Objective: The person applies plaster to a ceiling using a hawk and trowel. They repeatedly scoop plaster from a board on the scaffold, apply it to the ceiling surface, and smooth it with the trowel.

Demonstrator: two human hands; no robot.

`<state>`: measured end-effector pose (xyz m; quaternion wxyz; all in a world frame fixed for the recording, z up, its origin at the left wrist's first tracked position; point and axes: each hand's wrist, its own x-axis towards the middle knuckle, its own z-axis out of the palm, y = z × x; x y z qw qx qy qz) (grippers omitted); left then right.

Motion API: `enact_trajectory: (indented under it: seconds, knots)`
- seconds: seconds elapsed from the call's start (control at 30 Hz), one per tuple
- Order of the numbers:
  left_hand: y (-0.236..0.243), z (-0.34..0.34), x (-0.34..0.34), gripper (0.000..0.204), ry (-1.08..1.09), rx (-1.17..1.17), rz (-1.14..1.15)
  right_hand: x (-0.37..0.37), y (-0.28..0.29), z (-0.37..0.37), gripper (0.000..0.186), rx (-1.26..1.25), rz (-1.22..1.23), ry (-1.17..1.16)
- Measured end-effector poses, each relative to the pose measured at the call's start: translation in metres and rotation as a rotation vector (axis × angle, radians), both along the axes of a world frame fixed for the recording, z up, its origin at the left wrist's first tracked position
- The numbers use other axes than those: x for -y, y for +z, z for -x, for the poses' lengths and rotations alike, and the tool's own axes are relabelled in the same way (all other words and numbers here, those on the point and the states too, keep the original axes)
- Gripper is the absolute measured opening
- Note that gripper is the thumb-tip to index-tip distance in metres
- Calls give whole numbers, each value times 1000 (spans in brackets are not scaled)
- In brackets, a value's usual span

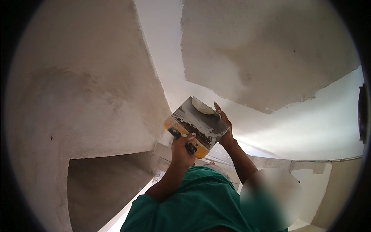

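Note:
A wide steel putty blade (pixel 205 129) with a yellow and black handle is tilted at the centre, smeared with dark and white residue. A lump of pale putty (pixel 202 105) sits along its far edge. My left hand (pixel 181 150) is closed on the handle, with pale smears on the fingers. My right hand (pixel 226 129) is curled at the blade's right side, fingertips rising past the edge; what it grips is partly hidden behind the blade. My green shirt (pixel 201 193) fills the lower middle.
A rough plastered wall (pixel 81 104) rises at left, with a dark recessed opening (pixel 104 185) beneath. A white surface (pixel 317 116) with a large unpainted grey patch (pixel 262 50) spans the right. A dark object (pixel 362 114) is at the right rim. A blurred circle covers part of the lower right.

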<state>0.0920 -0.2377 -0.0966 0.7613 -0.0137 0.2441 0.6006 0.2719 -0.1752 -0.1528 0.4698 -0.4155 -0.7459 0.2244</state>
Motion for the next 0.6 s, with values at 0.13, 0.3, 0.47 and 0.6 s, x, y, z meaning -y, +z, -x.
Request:
enact_trajectory:
  seconds: [0.13,0.3,0.47,0.6]
  knots:
    - [6,13,-16,38,32,-92,-128,-11,-2,-7,62,342,-80,-136]
    - [113,75,-105,33,293,-489,-520,20,-45,-36,64,379,193,-293]
    - [308,151,-205,14,648,-1206,-820,90,-100,-56,70,282,380,-387]
    - [413,167,-252,22,900,-1691,-838,145,-132,-70,52,192,555,-498]
